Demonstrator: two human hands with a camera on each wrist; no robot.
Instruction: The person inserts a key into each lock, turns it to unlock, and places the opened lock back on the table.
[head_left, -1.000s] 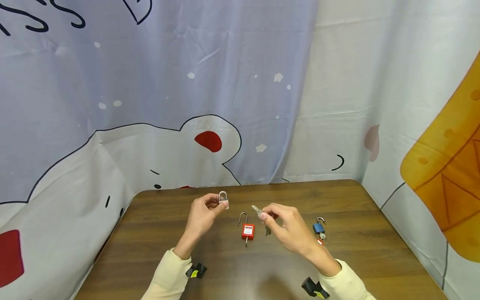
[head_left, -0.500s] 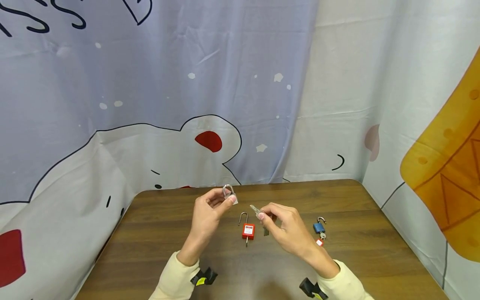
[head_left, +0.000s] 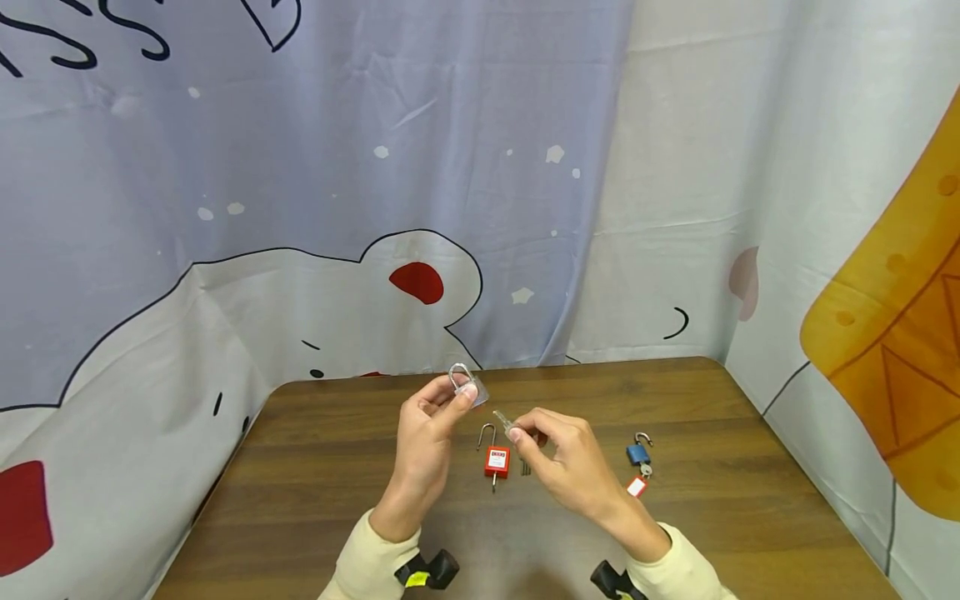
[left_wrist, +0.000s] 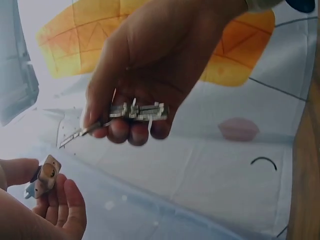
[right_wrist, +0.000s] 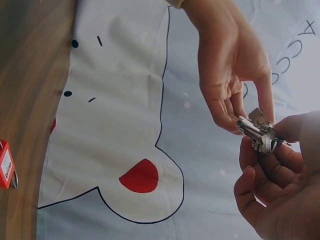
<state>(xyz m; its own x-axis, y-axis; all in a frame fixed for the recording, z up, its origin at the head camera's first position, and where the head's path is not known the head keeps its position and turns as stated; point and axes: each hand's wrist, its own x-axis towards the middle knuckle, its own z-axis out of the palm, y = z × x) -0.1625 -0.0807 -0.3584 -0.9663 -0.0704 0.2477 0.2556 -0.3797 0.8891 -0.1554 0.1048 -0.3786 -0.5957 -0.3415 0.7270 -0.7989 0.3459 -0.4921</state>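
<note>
In the head view my left hand [head_left: 426,442] holds a clear-bodied padlock [head_left: 477,392] by its body, steel shackle upward. The left wrist view shows the padlock's metal underside [left_wrist: 48,172] with its round keyhole. My right hand [head_left: 572,458] pinches a key [head_left: 502,419] between thumb and forefinger, its tip toward the padlock but apart from it. More silver metal pieces [left_wrist: 145,111], perhaps further keys, lie against the right hand's curled fingers. Below the hands, a red padlock [head_left: 497,460] lies on the table with its shackle open and a key in its bottom.
To the right of my right hand lies a blue padlock [head_left: 638,454], shackle open, with a key and a red-and-white tag [head_left: 637,487] at its lower end. The wooden table [head_left: 300,483] ends at a printed curtain [head_left: 480,167] behind.
My left hand has moved right and slightly up with the padlock, which now tilts. The right hand has shifted a little left with the key. The gap between key and padlock has shrunk.
</note>
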